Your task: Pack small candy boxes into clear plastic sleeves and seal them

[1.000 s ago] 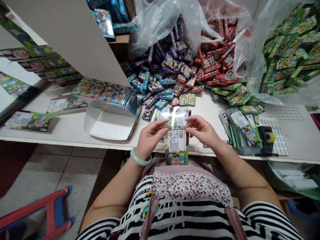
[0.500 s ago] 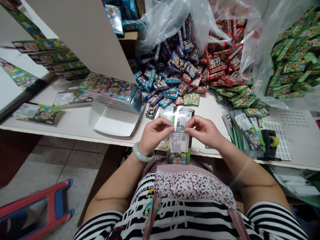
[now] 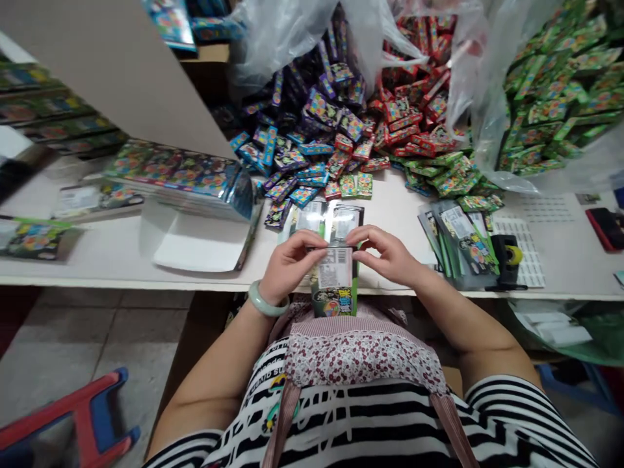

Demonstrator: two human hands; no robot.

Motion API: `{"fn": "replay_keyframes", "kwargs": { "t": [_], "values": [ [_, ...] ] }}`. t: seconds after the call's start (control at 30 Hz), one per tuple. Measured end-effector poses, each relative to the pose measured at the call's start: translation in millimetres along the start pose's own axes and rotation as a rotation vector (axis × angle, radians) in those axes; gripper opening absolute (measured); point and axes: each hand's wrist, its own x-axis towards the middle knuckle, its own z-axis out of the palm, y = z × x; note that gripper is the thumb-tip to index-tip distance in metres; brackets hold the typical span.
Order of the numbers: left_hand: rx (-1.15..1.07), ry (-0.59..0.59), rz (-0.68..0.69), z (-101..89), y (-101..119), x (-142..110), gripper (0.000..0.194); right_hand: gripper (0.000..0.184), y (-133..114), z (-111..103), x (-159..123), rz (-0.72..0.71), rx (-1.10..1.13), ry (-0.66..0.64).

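Note:
A printed flat pouch (image 3: 334, 283) with a white label and a black-green picture hangs over the table's front edge, against the apron. My left hand (image 3: 291, 263), with a pale green bangle on the wrist, pinches its top left corner between thumb and fingers. At the top right edge, my right hand (image 3: 383, 255) has its thumb in front and fingertips behind, closed loosely on the pouch. Just beyond the fingertips lie more such pouches (image 3: 345, 218) on the table, partly covered. Whether anything is inside the held pouch cannot be made out.
Small purple boxes (image 3: 319, 107), red boxes (image 3: 414, 110) and green boxes (image 3: 560, 97) spill from clear plastic bags at the back. Right stand a pouch stack (image 3: 461, 237), a tape dispenser (image 3: 507, 260) and a phone (image 3: 604, 227). A display carton (image 3: 205, 244) stands left.
The whole view has shifted, so the table's things sit further left and a phone shows at right. My right fingers have slid slightly along the pouch's edge; the left hand keeps its pinch.

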Motion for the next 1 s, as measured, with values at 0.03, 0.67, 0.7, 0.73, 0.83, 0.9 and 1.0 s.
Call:
{"fn": "replay_keyframes", "kwargs": {
  "t": [0.03,0.67,0.7,0.73,0.83,0.9,1.0],
  "values": [
    [0.016,0.010,0.009,-0.5,-2.3,0.9,0.014,0.016,6.6,-12.8,-4.6,0.033,-0.001,0.029],
    [0.139,0.092,0.021,0.6,-19.4,4.8,0.009,0.027,115.2,-75.9,-30.3,0.471,-0.794,-0.200],
    [0.146,0.100,0.010,0.8,-19.1,4.3,0.009,0.028,117.8,-74.7,-25.8,0.460,-0.796,-0.198],
    [0.150,0.105,0.002,1.1,-18.8,4.1,0.009,0.028,119.6,-72.6,-22.2,0.456,-0.805,-0.188],
    [0.158,0.110,-0.011,2.1,-18.7,4.2,0.011,0.027,121.4,-63.4,-15.6,0.451,-0.857,-0.135],
    [0.163,0.105,-0.011,2.4,-19.4,4.8,0.011,0.024,120.6,-57.3,-13.2,0.417,-0.884,-0.107],
    [0.169,0.101,-0.010,2.3,-20.6,5.5,0.010,0.024,119.1,-50.7,-9.9,0.388,-0.876,-0.092]
  ]
}}
